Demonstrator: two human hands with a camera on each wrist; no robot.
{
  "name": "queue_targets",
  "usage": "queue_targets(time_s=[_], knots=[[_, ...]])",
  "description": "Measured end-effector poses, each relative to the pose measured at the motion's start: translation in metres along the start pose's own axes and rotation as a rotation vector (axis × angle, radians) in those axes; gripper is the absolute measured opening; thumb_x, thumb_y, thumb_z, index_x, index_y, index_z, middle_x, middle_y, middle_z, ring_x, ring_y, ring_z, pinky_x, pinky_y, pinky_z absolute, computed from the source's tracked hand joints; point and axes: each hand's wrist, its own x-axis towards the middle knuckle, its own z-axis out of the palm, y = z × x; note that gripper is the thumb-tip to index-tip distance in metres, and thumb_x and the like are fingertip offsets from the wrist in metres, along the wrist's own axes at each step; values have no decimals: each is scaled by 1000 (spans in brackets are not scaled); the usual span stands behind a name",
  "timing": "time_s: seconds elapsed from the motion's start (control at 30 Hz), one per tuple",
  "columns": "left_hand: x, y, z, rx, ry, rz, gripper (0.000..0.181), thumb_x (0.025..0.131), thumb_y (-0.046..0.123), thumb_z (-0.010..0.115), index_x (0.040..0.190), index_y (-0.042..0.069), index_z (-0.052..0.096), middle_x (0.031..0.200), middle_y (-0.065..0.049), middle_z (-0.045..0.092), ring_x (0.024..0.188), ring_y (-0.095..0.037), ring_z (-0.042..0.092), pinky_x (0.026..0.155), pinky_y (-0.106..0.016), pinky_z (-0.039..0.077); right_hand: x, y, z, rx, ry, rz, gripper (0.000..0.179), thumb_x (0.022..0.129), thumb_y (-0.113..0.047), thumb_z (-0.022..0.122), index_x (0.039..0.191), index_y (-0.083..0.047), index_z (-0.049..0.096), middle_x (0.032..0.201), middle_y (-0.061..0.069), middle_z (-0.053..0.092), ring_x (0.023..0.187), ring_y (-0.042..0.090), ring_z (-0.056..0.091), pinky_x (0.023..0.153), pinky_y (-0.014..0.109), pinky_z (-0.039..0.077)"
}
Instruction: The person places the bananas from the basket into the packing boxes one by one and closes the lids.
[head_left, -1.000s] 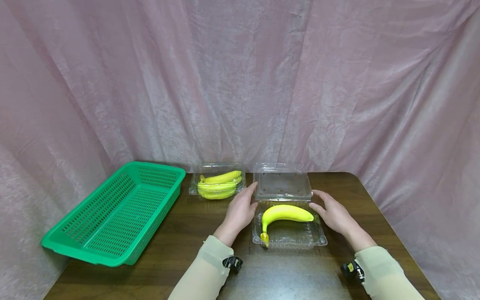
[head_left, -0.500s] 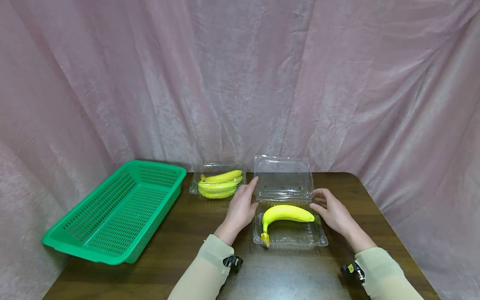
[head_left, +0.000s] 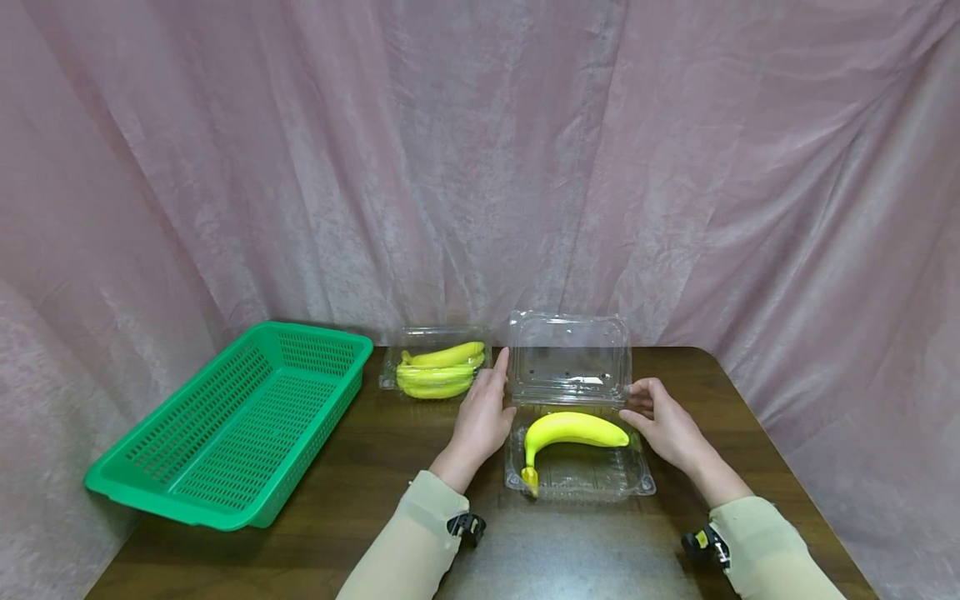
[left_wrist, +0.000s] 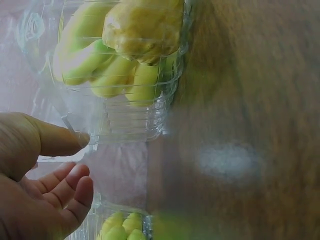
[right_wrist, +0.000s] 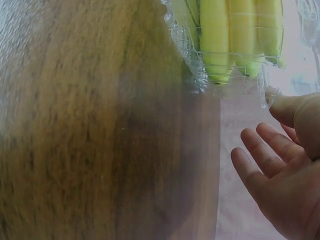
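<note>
In the head view, a clear plastic clamshell box (head_left: 592, 483) stands on the table, its lid (head_left: 570, 354) tilted up at the back. A yellow banana bunch (head_left: 573, 427) lies in its base; the wrist views show several bananas through the walls. My left hand (head_left: 480, 417) is at the box's left side, fingers extended, with the thumb (left_wrist: 62, 141) right at the rim. At the right side is my right hand (head_left: 667, 425), its thumb (right_wrist: 284, 110) touching the rim and its other fingers loosely bent near the hinge.
Left of the open box, a second clamshell (head_left: 390, 367) with bananas inside stands near the back edge. A long green plastic basket (head_left: 352, 375) sits at the left of the wooden table (head_left: 360, 517). A pink curtain (head_left: 480, 167) hangs behind.
The box's lid has swung up from lying further back and shifted slightly right. My left index finger has straightened and moved away from the lid. The banana bunch stays in place.
</note>
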Motion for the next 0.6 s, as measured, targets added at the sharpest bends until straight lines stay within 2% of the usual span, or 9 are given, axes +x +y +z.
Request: queue_targets(time_s=[0.13,0.37,0.6], knots=[[0,1,0,-6,-1,-8,98,85,1,78,163,14,19,119,-5,55,95,-17,57,79,-36,51,-1,-1,0,3,-9,1,39,99,-17,68,126,-4,44,137,20,55,122,42,57,100,56,45],[0,2,0,0,-30,-29,86,91,6,73,161,14,25,120,-4,56,97,-17,58,79,-35,52,-1,-1,-2,-18,-5,-6,35,99,-18,68,122,-7,45,139,18,55,122,41,58,99,56,47],[0,2,-2,-3,3,-12,81,89,7,75,158,12,33,119,-5,56,95,-18,58,78,-36,52,-3,-2,-2,-9,11,-32,31,97,-13,70,114,-6,46,140,17,53,118,40,61,96,55,49]])
